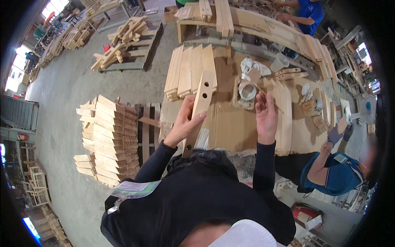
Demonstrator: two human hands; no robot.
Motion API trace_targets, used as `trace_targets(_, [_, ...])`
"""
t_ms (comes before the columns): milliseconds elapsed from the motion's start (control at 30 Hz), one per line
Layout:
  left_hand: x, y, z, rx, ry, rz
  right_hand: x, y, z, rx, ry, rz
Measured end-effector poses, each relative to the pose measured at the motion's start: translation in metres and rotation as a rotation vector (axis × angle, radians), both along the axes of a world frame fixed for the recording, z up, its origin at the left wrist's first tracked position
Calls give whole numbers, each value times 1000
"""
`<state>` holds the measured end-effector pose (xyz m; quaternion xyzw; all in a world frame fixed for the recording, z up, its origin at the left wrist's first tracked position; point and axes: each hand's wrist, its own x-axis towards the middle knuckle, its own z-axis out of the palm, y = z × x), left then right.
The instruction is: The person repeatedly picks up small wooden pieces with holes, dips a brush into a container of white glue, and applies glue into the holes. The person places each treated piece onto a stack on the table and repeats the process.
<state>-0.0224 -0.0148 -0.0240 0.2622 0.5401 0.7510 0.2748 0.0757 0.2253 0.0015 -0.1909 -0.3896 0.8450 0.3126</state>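
Note:
My left hand (185,123) is closed around a pale wooden bar (202,99), tilted upright in front of my body. Two dark round holes show near the bar's upper end and another near its lower end. To the right, my right hand (267,119) is raised with curled fingers around a thin wooden stick (259,88); its grip is partly hidden. Just beyond that hand stands an open tub (247,91) with whitish material inside. Several flat wooden pieces (191,68) lie side by side past my left hand.
Cardboard (224,127) covers the bench. Crumpled white cloth (254,66) and a clear plastic cup (279,61) lie farther back. A tall stack of wooden pieces (107,140) stands at left. At right is a co-worker in a blue shirt (335,173); another person (311,16) works at the far bench.

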Motion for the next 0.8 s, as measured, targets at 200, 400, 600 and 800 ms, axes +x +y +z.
trace_targets(200, [12, 2, 4, -90, 82, 29, -17, -42, 31, 271, -2, 45])
trace_targets(400, [10, 3, 10, -73, 90, 26, -34, -45, 23, 320, 29, 77])
trace_targets(600, [8, 3, 9, -63, 111, 28, -42, -43, 23, 351, 97, 103])
trace_targets(800, [7, -1, 8, -63, 90, 10, -39, -49, 22, 351, 107, 131])
